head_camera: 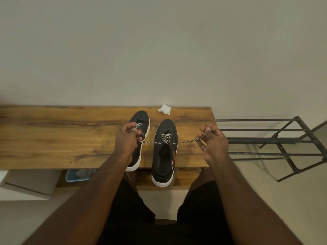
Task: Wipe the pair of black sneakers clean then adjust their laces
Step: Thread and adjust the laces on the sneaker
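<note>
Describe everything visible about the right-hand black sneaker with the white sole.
The right-hand black sneaker with the white sole sits upright on the wooden tabletop, toe toward the wall, heel overhanging the near edge. Its upper looks like dark fabric, with a red and white mark inside its right wall. Its black-and-white speckled lace is pulled taut sideways: the left hand pinches one end, the right hand the other.

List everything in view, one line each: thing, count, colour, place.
sneakers: two, black with white soles, side by side on the tabletop, heels over its near edge
laces: speckled black-and-white, right shoe's ends pulled out sideways
wad of tissue: one, white, by the wall behind the shoes
tabletop: one, brown wood
metal rack: one, black, right of the table
blue tray: one, under the table
left hand: pinches one lace end
right hand: pinches the other
</note>
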